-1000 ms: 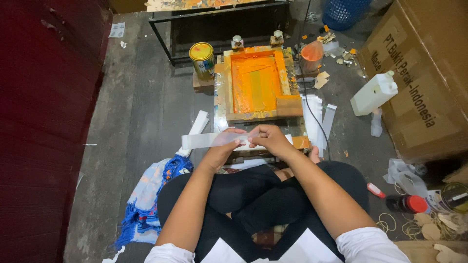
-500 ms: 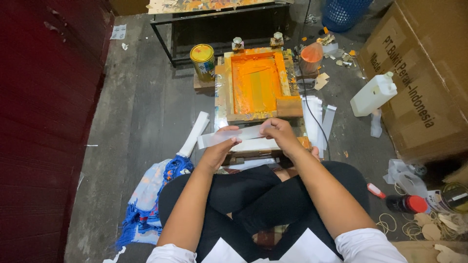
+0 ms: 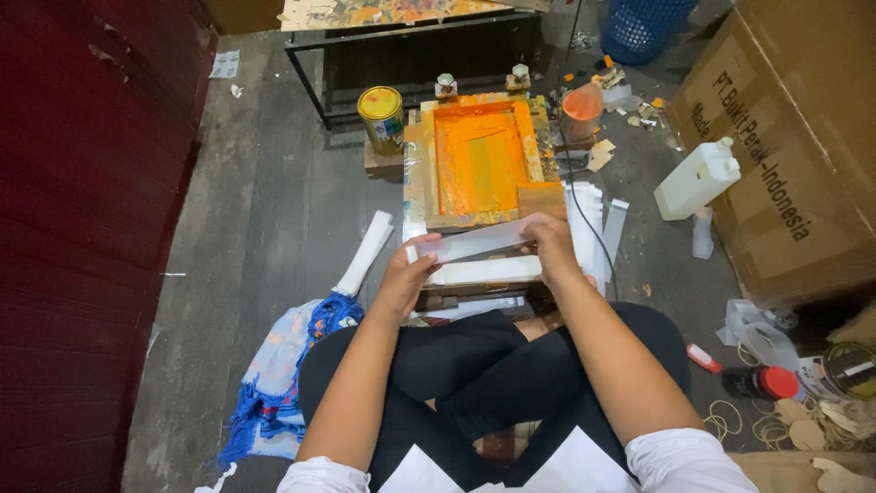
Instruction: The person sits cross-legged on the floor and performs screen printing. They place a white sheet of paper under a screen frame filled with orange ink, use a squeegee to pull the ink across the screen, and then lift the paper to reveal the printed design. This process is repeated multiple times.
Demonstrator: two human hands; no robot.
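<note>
I sit cross-legged on the floor and hold a long white strip (image 3: 474,242) level between both hands. My left hand (image 3: 408,274) grips its left end and my right hand (image 3: 550,245) grips its right end. Just beyond it lies a wooden printing screen frame (image 3: 415,173) coated in orange ink. Under my hands a stack of similar white strips (image 3: 484,271) rests on a low wooden stand.
A yellow-lidded paint can (image 3: 380,117) and an orange-stained cup (image 3: 581,108) flank the frame. More white strips lie at the left (image 3: 365,254) and right (image 3: 589,215). A white plastic jug (image 3: 698,178), large cardboard boxes (image 3: 803,137), a blue cloth (image 3: 274,374) and a dark table (image 3: 411,50) surround me.
Both hands have lifted the strip slightly up and forward, off the stack, and now hold it stretched level in front of the frame.
</note>
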